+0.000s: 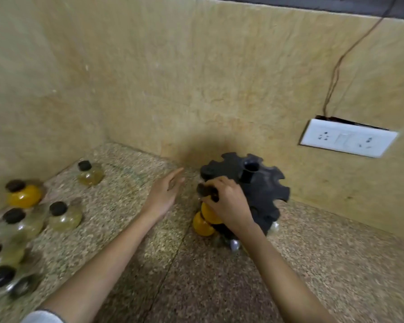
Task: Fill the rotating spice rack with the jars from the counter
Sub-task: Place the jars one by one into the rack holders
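The black rotating spice rack (264, 190) stands on the counter near the back wall, its notched top disc tilted toward me. My right hand (226, 201) is shut on the black cap of a yellow-filled jar (209, 214) at the rack's left edge. A second yellow jar (202, 224) sits just below it in the rack. My left hand (165, 194) hovers open just left of the rack, fingers spread, holding nothing. Several black-capped glass jars wait at the left: a yellow one (23, 194), pale ones (90, 174) (64, 216) and more along the left edge.
The speckled stone counter (131, 220) meets tan walls in a corner at the back left. A white socket plate (348, 138) with a thin cable running up sits on the wall at the right. Bare counter lies right of the rack.
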